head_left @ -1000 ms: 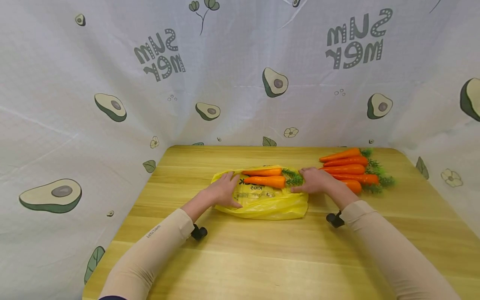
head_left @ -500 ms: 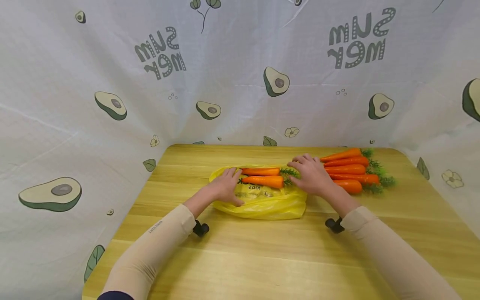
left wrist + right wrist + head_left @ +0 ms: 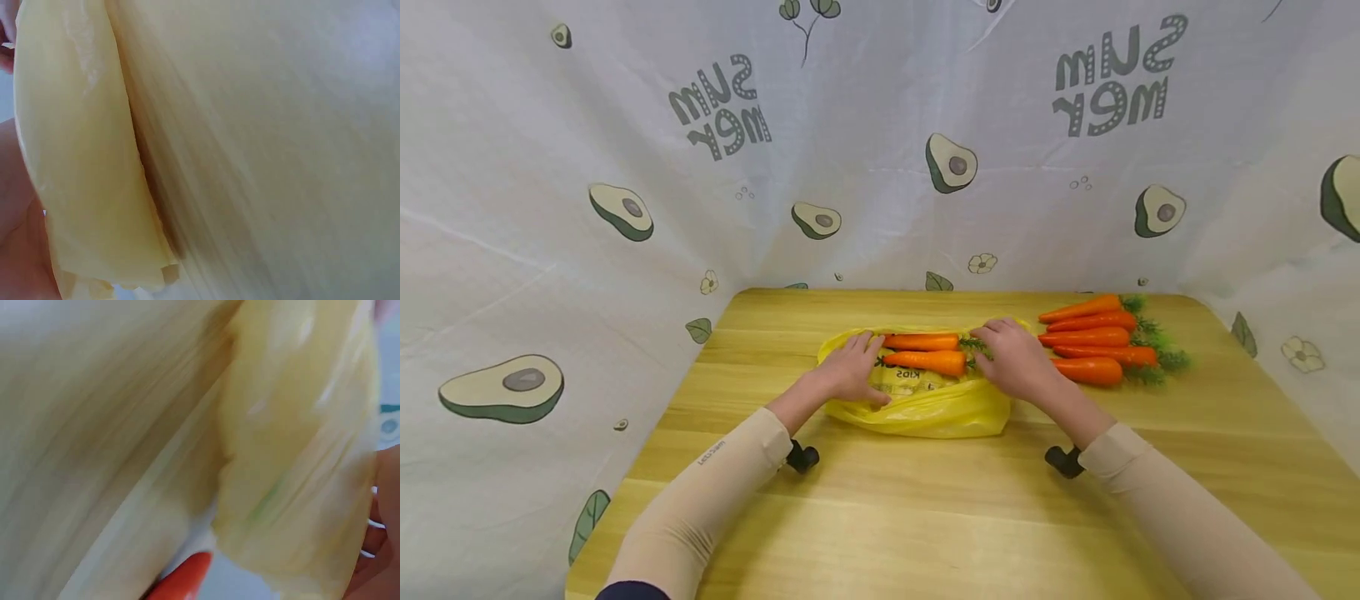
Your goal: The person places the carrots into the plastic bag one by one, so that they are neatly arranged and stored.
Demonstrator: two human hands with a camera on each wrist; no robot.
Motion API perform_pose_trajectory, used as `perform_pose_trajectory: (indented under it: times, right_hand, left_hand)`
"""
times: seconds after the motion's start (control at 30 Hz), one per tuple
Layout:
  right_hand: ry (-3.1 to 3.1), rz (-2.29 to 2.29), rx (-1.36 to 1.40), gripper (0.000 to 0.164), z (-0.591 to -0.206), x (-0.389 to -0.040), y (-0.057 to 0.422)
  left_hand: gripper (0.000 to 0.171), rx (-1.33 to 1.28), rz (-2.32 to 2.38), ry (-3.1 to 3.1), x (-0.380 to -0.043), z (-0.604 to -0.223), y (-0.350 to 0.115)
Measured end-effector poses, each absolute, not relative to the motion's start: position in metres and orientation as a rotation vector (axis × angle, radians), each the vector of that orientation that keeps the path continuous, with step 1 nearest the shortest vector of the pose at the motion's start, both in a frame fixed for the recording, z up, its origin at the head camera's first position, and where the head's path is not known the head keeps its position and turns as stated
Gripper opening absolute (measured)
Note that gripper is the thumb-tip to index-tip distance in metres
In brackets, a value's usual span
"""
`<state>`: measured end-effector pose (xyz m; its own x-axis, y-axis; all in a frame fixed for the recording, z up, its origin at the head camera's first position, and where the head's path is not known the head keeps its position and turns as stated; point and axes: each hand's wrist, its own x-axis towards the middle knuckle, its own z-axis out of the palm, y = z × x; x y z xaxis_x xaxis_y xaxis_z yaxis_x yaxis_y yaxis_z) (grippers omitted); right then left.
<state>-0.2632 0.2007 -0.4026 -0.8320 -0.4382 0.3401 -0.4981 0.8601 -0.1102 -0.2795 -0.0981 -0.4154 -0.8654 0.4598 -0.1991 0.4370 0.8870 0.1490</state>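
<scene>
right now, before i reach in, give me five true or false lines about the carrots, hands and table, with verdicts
1. Two orange carrots lie between the left hand and the right hand. True.
2. Their leafy tops point toward the left hand. False: toward the right hand.
3. Five more carrots lie to the right of the yellow bag. True.
4. The table is black. False: it is light wood-coloured.
5. Avocados are printed on the backdrop. True.

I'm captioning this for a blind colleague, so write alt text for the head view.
A person's left hand and right hand flank two orange carrots with leafy green tops, framed by a crumpled yellow plastic bag. Five more orange carrots lie to the right on a pale wooden table, before a white avocado-print cloth.
</scene>
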Motion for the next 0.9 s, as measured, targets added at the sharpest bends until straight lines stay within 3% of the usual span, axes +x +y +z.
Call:
perform_pose_trajectory:
  times: [0.17, 0.67, 0.9]
  right_hand:
    - [-2.910, 0.220, 0.560, 0.052, -0.410, -0.272, 0.211]
    - [-3.270, 0.209, 0.534, 0.090, -0.405, -0.285, 0.204]
    - [-3.377, 0.264, 0.597, 0.098, -0.405, -0.290, 0.200]
  left_hand:
    - [0.113, 0.683, 0.142, 2.810, -0.280, -0.415, -0.100]
    - [0.114, 0.618, 0.195, 2.761, -0.289, -0.414, -0.093]
    - [0.114, 0.605, 0.170, 2.728, -0.294, -0.413, -0.093]
